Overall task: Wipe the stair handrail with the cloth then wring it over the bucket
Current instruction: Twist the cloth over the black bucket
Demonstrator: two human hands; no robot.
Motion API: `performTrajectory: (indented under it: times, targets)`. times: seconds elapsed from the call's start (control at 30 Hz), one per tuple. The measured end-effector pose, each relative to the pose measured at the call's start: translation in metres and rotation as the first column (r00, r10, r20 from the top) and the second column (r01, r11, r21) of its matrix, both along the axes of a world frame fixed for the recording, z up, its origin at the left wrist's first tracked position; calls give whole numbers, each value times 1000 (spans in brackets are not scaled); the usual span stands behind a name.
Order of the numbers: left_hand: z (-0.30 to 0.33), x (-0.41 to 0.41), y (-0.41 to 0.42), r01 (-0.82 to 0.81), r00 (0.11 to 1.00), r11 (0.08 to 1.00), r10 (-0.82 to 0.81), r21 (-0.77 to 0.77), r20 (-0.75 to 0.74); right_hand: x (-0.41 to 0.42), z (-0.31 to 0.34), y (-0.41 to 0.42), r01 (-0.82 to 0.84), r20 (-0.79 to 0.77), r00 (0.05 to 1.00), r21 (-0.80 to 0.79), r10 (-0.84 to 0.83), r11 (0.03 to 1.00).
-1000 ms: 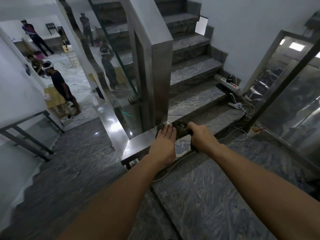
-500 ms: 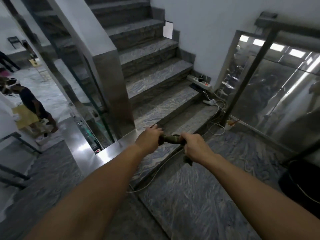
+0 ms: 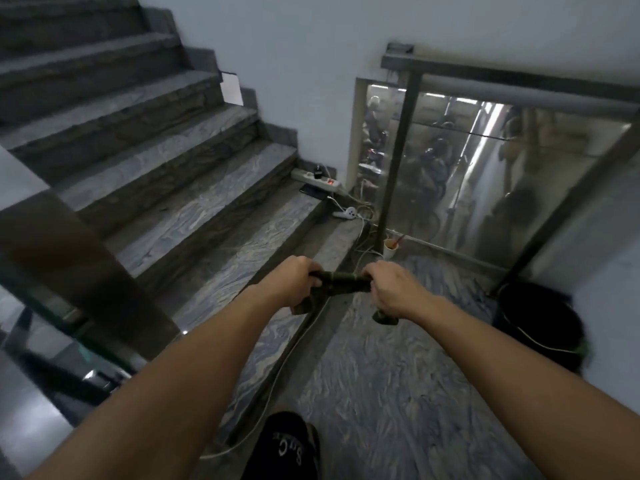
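A dark green cloth, rolled into a thick twist, stretches between my two fists above the marble landing. My left hand grips its left end, my right hand grips its right end, and a short tail of the cloth hangs below each fist. The black bucket stands on the floor to the right, against the wall, well apart from the cloth. The steel handrail and its square post lie at the left edge, away from both hands.
Marble stairs climb ahead to the left. Power strips and white cables lie at the stair's right end, one cable trailing along the step edge. A paper cup sits by the glass railing. My dark shoe is below.
Both hands lifted the cloth off the handrail and rolled it into a twist. The view swung right, so the bucket came into sight and the handrail slid to the left edge.
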State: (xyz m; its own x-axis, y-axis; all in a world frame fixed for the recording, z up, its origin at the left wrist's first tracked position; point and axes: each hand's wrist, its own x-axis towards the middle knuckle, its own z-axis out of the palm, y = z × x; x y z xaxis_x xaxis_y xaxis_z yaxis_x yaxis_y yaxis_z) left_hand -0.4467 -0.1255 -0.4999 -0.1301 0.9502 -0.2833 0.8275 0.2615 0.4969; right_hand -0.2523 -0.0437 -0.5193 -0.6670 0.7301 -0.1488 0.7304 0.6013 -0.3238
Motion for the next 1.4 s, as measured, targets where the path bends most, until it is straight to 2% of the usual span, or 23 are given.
performTrajectory:
  times: [0.23,0.4,0.6,0.83,1.13,1.4]
  targets:
    - [11,-1,106,165,986,986,-166,26,18,16,9,76,184,-40,981,-80,-188,980]
    - [21,4,179,225,969,974,-222,-12,106,29,31,124,364,-35,926,-175,-375,915]
    - [50,26,266,399,916,917,-399,20,34,59,77,172,506,-9,859,-138,-512,852]
    - [73,90,354,551,834,832,-551,59,-25,121,95,224,675,-46,726,-148,-687,723]
    - [39,195,471,667,742,742,-669,57,25,218,58,309,808,-4,581,-110,-814,578]
    - [-44,286,562,726,686,683,-728,85,-3,293,-15,380,875,-5,476,-99,-880,474]
